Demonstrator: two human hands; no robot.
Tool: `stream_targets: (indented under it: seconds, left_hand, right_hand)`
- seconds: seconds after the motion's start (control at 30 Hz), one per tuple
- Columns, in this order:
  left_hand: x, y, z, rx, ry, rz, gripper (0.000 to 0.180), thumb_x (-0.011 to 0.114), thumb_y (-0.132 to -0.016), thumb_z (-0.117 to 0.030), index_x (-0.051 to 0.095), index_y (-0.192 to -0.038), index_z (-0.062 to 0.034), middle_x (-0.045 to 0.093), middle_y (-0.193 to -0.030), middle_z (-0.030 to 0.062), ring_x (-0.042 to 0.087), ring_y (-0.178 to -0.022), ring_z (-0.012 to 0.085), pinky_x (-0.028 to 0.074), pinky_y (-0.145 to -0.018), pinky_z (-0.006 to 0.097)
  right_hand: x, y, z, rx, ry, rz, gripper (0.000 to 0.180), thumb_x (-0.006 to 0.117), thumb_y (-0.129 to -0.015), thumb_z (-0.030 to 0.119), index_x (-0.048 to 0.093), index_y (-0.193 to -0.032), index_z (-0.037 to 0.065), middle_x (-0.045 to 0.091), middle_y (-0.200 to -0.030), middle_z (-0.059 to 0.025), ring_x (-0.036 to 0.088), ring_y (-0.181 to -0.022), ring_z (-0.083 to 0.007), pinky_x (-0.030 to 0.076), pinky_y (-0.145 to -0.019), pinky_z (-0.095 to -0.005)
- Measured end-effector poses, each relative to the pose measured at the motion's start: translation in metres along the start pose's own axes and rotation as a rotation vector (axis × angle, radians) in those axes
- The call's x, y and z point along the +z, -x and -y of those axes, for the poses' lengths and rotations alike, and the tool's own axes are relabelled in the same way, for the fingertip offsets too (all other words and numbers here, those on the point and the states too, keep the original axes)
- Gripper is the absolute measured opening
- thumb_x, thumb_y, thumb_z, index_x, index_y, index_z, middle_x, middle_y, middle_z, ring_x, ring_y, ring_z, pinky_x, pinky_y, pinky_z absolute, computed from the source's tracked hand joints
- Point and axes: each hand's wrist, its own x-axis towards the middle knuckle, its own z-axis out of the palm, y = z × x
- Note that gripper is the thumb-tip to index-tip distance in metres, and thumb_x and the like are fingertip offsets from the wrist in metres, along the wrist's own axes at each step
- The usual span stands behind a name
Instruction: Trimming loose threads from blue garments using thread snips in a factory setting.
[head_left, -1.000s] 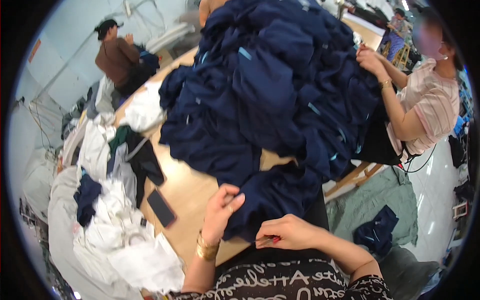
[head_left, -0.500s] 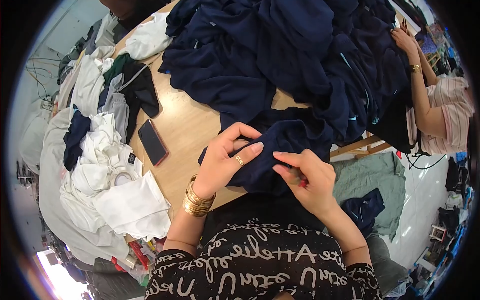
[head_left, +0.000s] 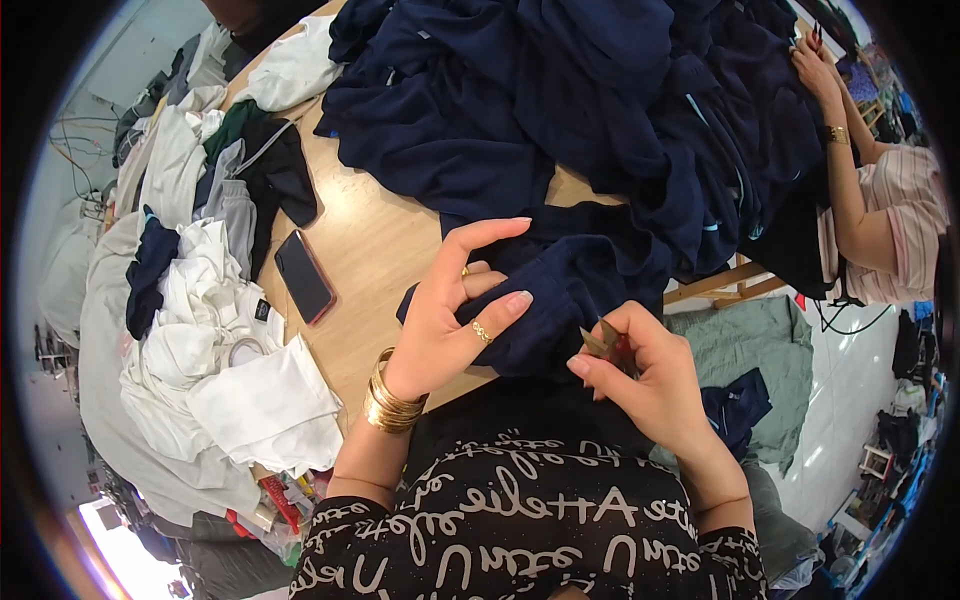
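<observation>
A dark navy knit garment (head_left: 555,285) lies bunched at the table's near edge, in front of me. Over its left side is my left hand (head_left: 465,305), thumb and index finger spread wide and the other fingers bent against the cloth. The left hand is open and pinches nothing. To the right, my right hand (head_left: 650,365) is closed around small thread snips (head_left: 606,345). Their pointed metal blades stick out toward the garment, with a bit of red showing in the palm. The rest of the snips is hidden by my fingers.
A large navy garment pile (head_left: 500,100) covers the far table. A phone (head_left: 304,278) lies left on the wooden tabletop (head_left: 375,235), near white garments (head_left: 265,405). At right, another person's hands (head_left: 818,75) hold navy cloth. Green fabric (head_left: 770,340) lies low on the right.
My left thumb and index finger have spread apart and risen from the cloth. My right hand has moved slightly right and down, and the snips' blades now show between its fingers.
</observation>
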Motion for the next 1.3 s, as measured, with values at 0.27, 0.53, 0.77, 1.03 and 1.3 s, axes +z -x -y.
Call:
stream_targets:
  seconds: [0.27, 0.53, 0.77, 1.03, 1.3]
  left_hand:
    - [0.003, 0.002, 0.001, 0.050, -0.068, 0.054, 0.067, 0.073, -0.070, -0.003, 0.041, -0.128, -0.0030, 0.045, -0.130, 0.0052, 0.043, -0.070, 0.0071, 0.047, -0.085, 0.027]
    - [0.000, -0.002, 0.001, 0.091, -0.195, 0.012, 0.064, 0.074, -0.070, -0.003, 0.045, -0.127, -0.0049, 0.050, -0.118, 0.0017, 0.042, -0.070, 0.0069, 0.049, -0.085, 0.029]
    - [-0.002, -0.001, -0.001, 0.071, -0.180, 0.044, 0.060, 0.073, -0.075, -0.014, 0.045, -0.127, -0.0067, 0.047, -0.128, 0.0076, 0.060, -0.100, 0.0210, 0.047, -0.088, 0.031]
    - [-0.004, 0.001, 0.007, -0.038, -0.124, 0.078, 0.064, 0.072, -0.077, -0.019, 0.040, -0.131, -0.0111, 0.049, -0.128, 0.0093, 0.057, -0.108, 0.0320, 0.044, -0.093, 0.035]
    - [0.000, 0.002, 0.013, -0.047, -0.055, 0.083, 0.062, 0.070, -0.079, -0.017, 0.038, -0.131, -0.0107, 0.046, -0.131, 0.0093, 0.056, -0.109, 0.0320, 0.043, -0.094, 0.035]
  right_hand:
    - [0.007, -0.002, 0.004, 0.249, -0.297, 0.114, 0.014, 0.064, -0.083, 0.005, 0.051, -0.081, 0.000, 0.059, -0.064, -0.0042, 0.055, -0.050, -0.0067, 0.042, -0.043, -0.0177]
    - [0.006, -0.009, 0.004, 0.315, -0.298, 0.131, 0.015, 0.064, -0.083, 0.007, 0.052, -0.080, 0.000, 0.059, -0.062, -0.0061, 0.055, -0.046, -0.0079, 0.042, -0.041, -0.0183]
    - [0.015, -0.010, -0.012, 0.299, -0.467, 0.076, 0.019, 0.066, -0.083, 0.011, 0.052, -0.077, 0.000, 0.060, -0.060, -0.0049, 0.055, -0.045, -0.0068, 0.041, -0.040, -0.0182]
    - [0.013, -0.011, -0.013, 0.157, -0.684, 0.029, 0.011, 0.060, -0.084, 0.000, 0.051, -0.082, -0.003, 0.059, -0.065, -0.0104, 0.057, -0.049, -0.0114, 0.044, -0.041, -0.0204]
    - [0.009, -0.016, -0.005, -0.324, 0.206, -0.277, 0.026, 0.075, -0.069, 0.003, 0.067, -0.094, 0.006, 0.044, -0.063, 0.0004, 0.041, -0.053, -0.0083, 0.035, -0.049, -0.0197]
